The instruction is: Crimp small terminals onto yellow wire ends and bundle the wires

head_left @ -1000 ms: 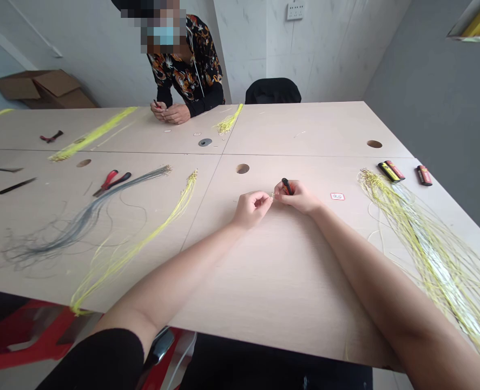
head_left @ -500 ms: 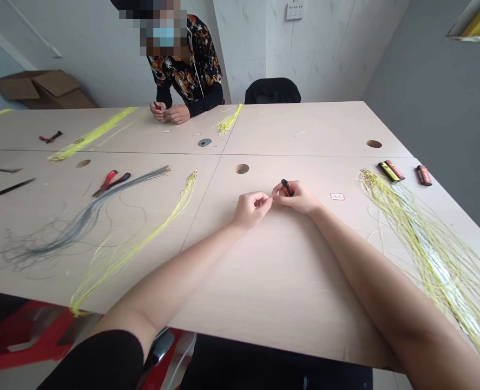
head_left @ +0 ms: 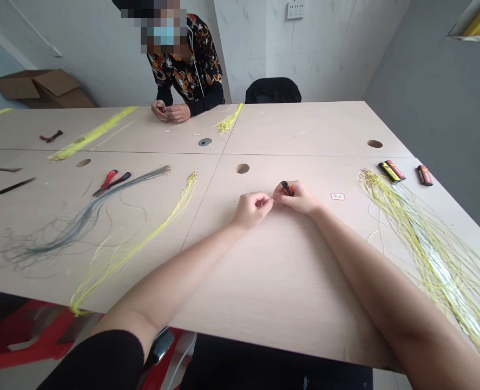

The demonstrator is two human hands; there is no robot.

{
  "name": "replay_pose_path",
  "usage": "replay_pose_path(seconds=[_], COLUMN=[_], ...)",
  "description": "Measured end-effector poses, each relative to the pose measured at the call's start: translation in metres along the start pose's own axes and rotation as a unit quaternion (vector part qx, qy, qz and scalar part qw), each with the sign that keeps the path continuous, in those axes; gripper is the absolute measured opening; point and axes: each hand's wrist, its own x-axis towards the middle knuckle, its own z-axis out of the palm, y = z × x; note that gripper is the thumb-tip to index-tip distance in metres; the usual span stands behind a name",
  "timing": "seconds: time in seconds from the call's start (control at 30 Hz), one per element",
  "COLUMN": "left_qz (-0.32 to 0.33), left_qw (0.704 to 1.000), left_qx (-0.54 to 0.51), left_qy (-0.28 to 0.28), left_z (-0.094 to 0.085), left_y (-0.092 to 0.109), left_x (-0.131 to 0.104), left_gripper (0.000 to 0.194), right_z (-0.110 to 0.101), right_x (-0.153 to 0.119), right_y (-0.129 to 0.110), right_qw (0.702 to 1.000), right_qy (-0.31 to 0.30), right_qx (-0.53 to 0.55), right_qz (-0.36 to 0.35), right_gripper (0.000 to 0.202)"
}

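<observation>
My left hand [head_left: 254, 209] is closed in a pinch over the middle of the table. At its fingertips is a tiny, pale gold piece, too small to name. My right hand [head_left: 296, 197] meets it from the right, thumb and finger almost touching the left fingertips. Its fingers are wrapped round a small black-and-red tool [head_left: 287, 188], whose black end sticks up; the rest is hidden in the hand. A small white label with a red border [head_left: 337, 196] lies on the table right of this hand.
Yellow strands [head_left: 420, 227] spread on the right by small cylinders [head_left: 392, 170]. On the left lie grey strands [head_left: 77, 230], a yellow bundle [head_left: 158, 227] and red-and-black pliers [head_left: 110, 183]. Beyond a table hole [head_left: 242, 168], a co-worker's hands [head_left: 170, 112] handle something small and red.
My two hands stay almost where they were, still pinched together. Across the table, the co-worker's hands have shifted slightly and the red thing in them sits differently.
</observation>
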Motion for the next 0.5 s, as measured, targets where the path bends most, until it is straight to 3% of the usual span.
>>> replay_pose_path(seconds=[0.5], left_qz=[0.001], left_qw=[1.000], left_qx=[0.005], left_qy=[-0.004], left_z=[-0.0001], left_y=[-0.0001], left_x=[-0.0001], left_gripper=[0.028], right_z=[0.0003], right_x=[0.0014], right_y=[-0.0027], right_qw=[1.000], right_qy=[-0.005], right_qx=[0.007], right_qz=[-0.002], right_gripper=[0.019])
